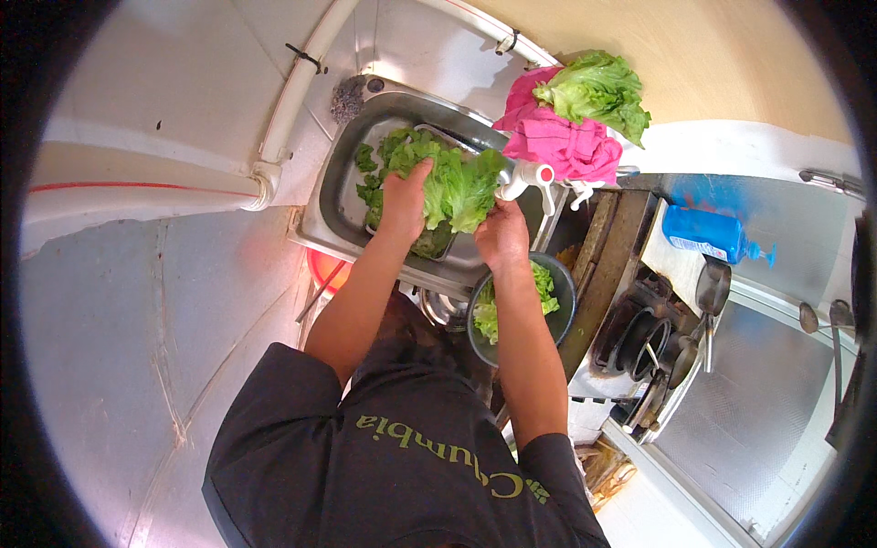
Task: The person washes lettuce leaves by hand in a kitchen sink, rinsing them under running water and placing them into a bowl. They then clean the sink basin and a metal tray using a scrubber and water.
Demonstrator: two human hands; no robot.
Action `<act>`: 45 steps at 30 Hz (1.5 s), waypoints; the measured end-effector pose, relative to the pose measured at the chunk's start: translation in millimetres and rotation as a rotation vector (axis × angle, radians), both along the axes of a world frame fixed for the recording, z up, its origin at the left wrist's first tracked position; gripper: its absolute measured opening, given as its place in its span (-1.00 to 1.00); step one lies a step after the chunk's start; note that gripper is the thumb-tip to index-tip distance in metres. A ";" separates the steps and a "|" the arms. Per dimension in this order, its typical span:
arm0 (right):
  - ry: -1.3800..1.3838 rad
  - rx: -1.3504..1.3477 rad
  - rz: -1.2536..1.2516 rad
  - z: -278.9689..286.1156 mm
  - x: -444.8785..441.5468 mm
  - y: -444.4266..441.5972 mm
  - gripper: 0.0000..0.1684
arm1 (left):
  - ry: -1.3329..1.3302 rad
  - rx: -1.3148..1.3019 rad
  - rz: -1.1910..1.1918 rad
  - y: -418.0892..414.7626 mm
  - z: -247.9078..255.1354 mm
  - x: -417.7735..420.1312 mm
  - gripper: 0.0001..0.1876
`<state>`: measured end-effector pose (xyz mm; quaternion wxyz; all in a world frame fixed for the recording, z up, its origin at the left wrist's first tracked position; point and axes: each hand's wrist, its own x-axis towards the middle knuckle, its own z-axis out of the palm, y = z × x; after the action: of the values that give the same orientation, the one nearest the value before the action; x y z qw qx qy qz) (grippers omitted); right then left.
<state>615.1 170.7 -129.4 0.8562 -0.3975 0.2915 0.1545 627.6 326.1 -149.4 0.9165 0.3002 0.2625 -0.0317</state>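
Over a stainless-steel sink, both hands hold a bunch of green lettuce leaves. My left hand grips its left side, thumb on top of the leaves. At the right side, beneath the white faucet, my right hand holds the leaf ends; its fingertips are partly hidden. Under the bunch, more leaves lie in a container in the sink. A dark round basin with lettuce leaves stands beside my right forearm.
More lettuce rests on a pink cloth behind the faucet. To the right are a blue pump bottle, a gas stove and several ladles or pans. White pipes run along the wall; a red basin sits below the sink's left edge.
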 end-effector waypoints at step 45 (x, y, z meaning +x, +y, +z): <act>-0.064 -0.397 0.255 -25.7 10.1 -21.4 -0.80 | 0.052 0.043 -0.120 24.6 -11.0 -17.6 -0.75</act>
<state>625.2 149.2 -155.1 0.7436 -0.5964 0.2364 0.1884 610.0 350.7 -160.4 0.8991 0.3341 0.2686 -0.0888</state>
